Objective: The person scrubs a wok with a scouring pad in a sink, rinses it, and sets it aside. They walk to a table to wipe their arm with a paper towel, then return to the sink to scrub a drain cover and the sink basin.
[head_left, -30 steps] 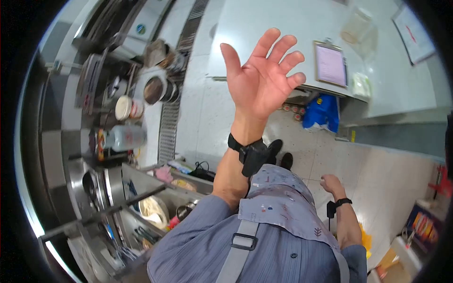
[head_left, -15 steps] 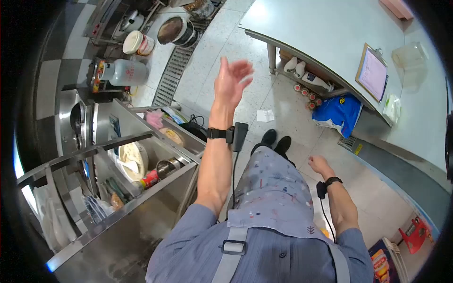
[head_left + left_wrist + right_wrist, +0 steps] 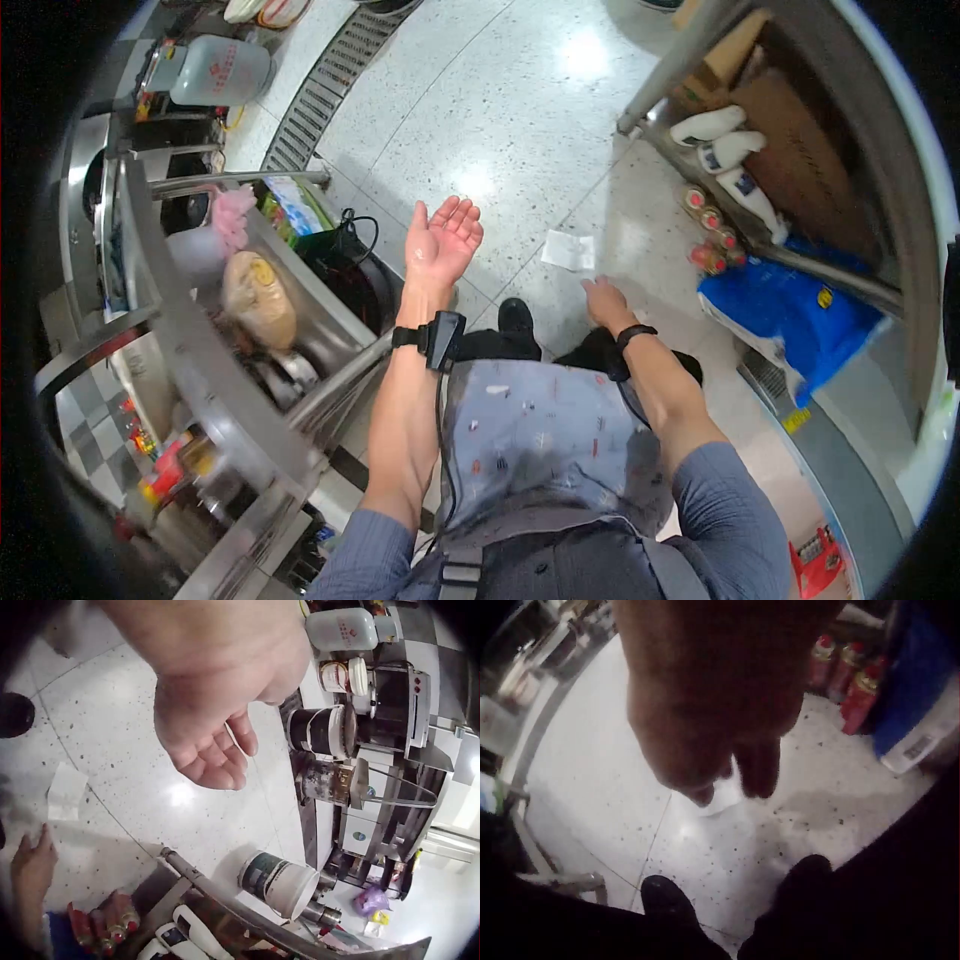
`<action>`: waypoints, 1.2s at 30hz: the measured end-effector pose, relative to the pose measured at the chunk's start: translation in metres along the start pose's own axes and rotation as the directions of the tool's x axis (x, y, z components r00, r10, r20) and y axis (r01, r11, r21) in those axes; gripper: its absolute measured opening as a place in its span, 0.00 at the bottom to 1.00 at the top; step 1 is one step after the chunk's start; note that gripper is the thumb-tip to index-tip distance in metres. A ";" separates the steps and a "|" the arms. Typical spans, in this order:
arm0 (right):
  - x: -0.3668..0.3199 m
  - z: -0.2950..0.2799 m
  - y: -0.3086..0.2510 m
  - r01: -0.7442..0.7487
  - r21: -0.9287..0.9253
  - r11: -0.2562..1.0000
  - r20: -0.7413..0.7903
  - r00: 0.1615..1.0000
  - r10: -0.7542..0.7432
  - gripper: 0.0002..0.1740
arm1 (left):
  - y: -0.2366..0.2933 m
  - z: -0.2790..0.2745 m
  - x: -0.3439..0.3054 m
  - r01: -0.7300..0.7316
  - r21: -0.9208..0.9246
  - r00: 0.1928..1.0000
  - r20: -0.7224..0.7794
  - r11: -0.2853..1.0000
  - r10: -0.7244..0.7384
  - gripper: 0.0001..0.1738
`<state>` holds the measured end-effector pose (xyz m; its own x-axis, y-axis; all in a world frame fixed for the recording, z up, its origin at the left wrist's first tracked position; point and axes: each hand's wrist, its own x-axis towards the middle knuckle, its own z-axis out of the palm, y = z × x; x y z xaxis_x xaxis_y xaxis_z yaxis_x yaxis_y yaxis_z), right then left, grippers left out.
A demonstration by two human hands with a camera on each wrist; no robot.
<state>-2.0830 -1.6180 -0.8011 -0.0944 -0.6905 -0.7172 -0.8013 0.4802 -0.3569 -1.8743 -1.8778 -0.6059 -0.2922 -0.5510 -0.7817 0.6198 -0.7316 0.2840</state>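
Observation:
A white sheet of paper [image 3: 568, 250] lies flat on the speckled floor in front of the shoes. My right hand [image 3: 605, 302] reaches down towards its near edge, and its fingers hold nothing. In the left wrist view a gap shows between that hand and the paper [image 3: 67, 791]. Dark in the right wrist view, the right hand [image 3: 712, 735] points its fingers downward and partly hides the paper. My left hand [image 3: 443, 243] is held out to the left of the paper, palm up, fingers loosely bent, with nothing in it.
A metal sink unit [image 3: 230, 400] stands close on the left, with a gas cylinder [image 3: 222, 70] beyond. Under the table at right are white bottles [image 3: 725, 150], several red-capped cans [image 3: 712, 235] and a blue bag [image 3: 790, 310]. A floor drain [image 3: 315, 105] runs ahead.
The view has tilted down towards the floor as the body bends forward. My right hand has moved forward and down towards the paper; the left hand has lowered and turned palm up.

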 end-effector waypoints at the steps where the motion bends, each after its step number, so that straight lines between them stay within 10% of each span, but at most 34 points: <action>1: 0.033 0.013 0.002 0.011 -0.004 1.000 0.002 1.000 -0.011 0.26 | 0.003 -0.010 0.019 0.011 0.003 0.998 0.054 1.000 -0.012 0.33; 9: 0.187 0.071 0.027 0.444 -0.548 0.708 -0.249 0.722 -0.645 0.16 | 0.029 -0.040 0.100 -0.051 0.009 0.957 0.286 0.999 0.046 0.34; 11: 0.178 0.068 0.026 0.375 -0.495 0.783 -0.061 0.885 -0.462 0.09 | 0.027 -0.032 0.099 -0.026 -0.001 0.942 0.335 1.000 0.025 0.36; 14: 0.128 0.040 0.009 0.308 -0.138 0.941 -0.248 0.910 -0.334 0.07 | 0.018 -0.002 0.075 0.068 -0.051 0.902 0.430 0.996 -0.039 0.36; 19: -0.077 -0.137 -0.125 0.526 0.498 0.690 -0.633 0.764 -0.125 0.08 | 0.007 0.068 -0.005 0.169 -0.070 0.887 0.445 0.983 -0.120 0.36; 25: -0.274 -0.276 -0.241 0.666 0.002 0.746 -0.817 0.431 -0.382 0.19 | 0.000 0.140 -0.100 0.236 0.009 0.898 0.379 0.972 -0.221 0.37; 36: -0.458 -0.332 -0.304 0.644 -0.255 0.721 -0.816 0.256 -0.518 0.22 | -0.008 0.260 -0.232 0.329 -0.064 0.867 0.415 0.942 -0.275 0.38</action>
<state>-1.9923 -1.6266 -0.1655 -0.0916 -0.8672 0.4895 -0.7894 -0.2364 -0.5665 -2.0009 -1.8482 -0.2824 -0.7260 -0.4437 -0.5255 0.5345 -0.8448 -0.0252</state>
